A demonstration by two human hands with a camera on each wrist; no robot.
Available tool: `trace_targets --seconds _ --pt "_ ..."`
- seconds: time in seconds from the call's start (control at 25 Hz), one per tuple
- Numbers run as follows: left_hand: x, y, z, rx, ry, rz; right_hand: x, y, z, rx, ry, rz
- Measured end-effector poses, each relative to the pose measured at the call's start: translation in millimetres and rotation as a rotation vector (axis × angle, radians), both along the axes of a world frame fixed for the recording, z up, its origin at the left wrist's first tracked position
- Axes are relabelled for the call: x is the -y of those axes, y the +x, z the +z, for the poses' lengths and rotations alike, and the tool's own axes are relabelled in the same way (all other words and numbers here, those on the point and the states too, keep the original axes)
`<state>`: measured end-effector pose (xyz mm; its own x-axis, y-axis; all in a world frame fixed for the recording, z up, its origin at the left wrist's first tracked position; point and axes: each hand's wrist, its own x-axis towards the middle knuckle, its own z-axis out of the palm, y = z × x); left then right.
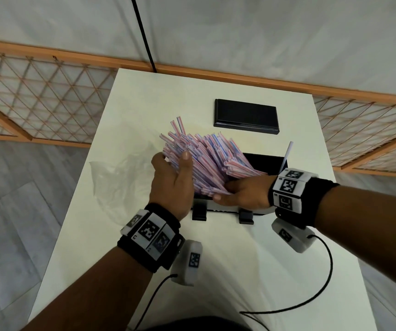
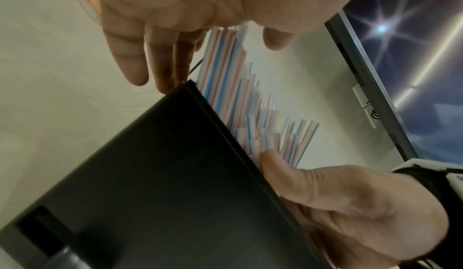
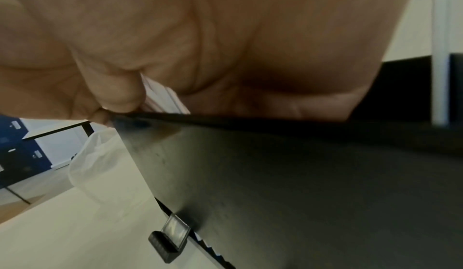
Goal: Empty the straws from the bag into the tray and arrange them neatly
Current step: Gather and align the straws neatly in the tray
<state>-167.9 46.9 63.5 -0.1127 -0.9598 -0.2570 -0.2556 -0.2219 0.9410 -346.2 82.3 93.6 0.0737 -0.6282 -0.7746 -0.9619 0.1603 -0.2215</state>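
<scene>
Colours before you
Your straws [image 1: 206,161] show pink, blue and white stripes; the tray [image 1: 263,163] is black, the bag [image 1: 118,185] clear, the tabletop [image 1: 240,271] white.

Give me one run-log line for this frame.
arranging | left hand, right hand: grip straws, ends in tray | bag: empty, aside

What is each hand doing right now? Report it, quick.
Left hand: closed on the straws, thumb across the bundle.
Right hand: closed on the lower end of the same straws.
</scene>
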Motion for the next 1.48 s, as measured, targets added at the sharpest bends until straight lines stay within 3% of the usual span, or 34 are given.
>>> trace_targets --seconds 0.2,0.52,0.64,0.84,1.08,1.2,1.32,1.48 --pt "-2.6 -1.3 2.1 -0.010 0.014 -0.019 -6.1 0.3 -1.4 0.089 -0.017 -0.085" --pt "-5.3 -2.1 1.7 -0.067 -0.039 -0.025 -10.3 10.6 -8.4 0.050 -0.178 0.028" --pt "-5.1 -4.1 -3.7 -0.087 -0.066 -0.023 -7.6 8.6 -16.4 0.031 -0.203 -0.038" --pt "-2.0 -4.5 -1.7 -0.096 -0.045 -0.069 -10.1 17.2 -6.1 0.149 -0.256 -0.101" --pt "-2.5 -7.0 -6.0 -0.134 -0.034 -0.077 0.4 17.4 -12.7 0.083 -0.120 -0.117" --pt "-3.4 -5.9 -3.4 -0.193 -0.008 0.012 0.5 14.6 -5.9 0.027 -0.083 -0.101" --pt "-3.7 -5.7 -2.3 -0.181 0.028 0.006 -1.8 16.6 -0.3 0.095 -0.101 -0.143" --pt "-10.0 -8.1 -9.6 -0.120 -0.109 -0.068 -4.5 22.4 -8.9 0.036 -0.216 -0.091"
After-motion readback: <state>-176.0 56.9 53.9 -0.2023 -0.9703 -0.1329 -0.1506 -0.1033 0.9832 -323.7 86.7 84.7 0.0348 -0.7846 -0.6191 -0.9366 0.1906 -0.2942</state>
